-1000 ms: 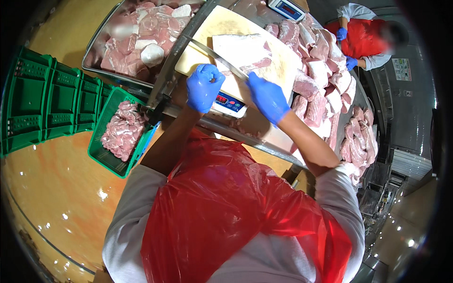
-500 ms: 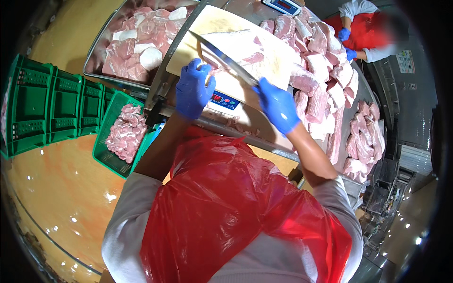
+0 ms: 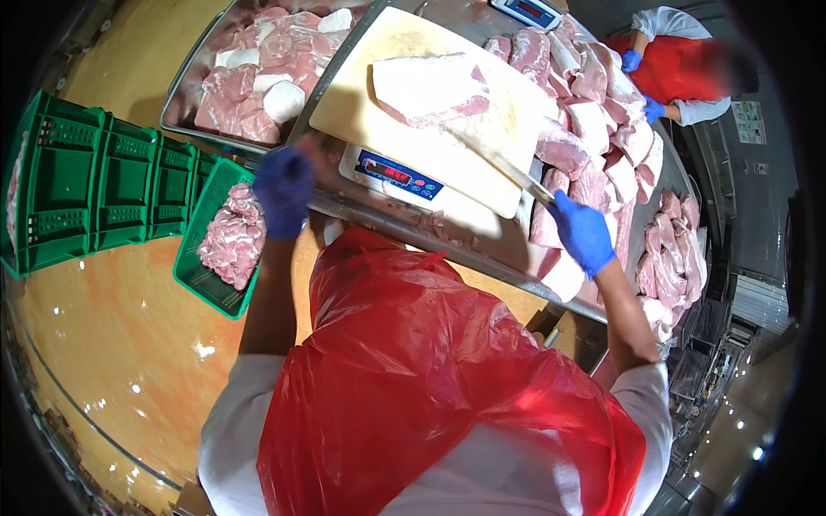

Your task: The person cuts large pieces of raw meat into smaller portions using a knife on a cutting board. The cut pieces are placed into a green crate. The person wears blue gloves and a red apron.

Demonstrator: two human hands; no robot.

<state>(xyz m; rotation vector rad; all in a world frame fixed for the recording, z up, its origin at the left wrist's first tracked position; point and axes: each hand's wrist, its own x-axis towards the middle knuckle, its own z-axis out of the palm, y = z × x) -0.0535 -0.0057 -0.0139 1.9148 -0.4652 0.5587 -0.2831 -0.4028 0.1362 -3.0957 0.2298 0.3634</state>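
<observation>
A slab of pork [image 3: 423,86] with a white fat top lies on the cream cutting board [image 3: 361,86]. My gloved right hand [image 3: 582,232] grips a long knife [image 3: 508,163], whose blade lies across the board below the slab. My gloved left hand [image 3: 284,191] is motion-blurred left of the board, above the rim of a green crate [image 3: 189,258] holding meat pieces [image 3: 228,236]. A pinkish smear beside its fingers is too blurred to name. Below the board sits a digital scale [image 3: 396,185] with small scraps around it.
A steel tray [image 3: 176,99] of meat is upper left, beside stacked green crates [image 3: 69,176]. Loin pieces [image 3: 585,129] pile right of the board on the steel table [image 3: 516,275]. A second scale [image 3: 525,13] stands behind. A co-worker [image 3: 662,69] in a red apron works upper right.
My left hand has left the slab, moving down-left off the board, now blurred. My right hand and knife have shifted right and down. More of the scale below the board shows.
</observation>
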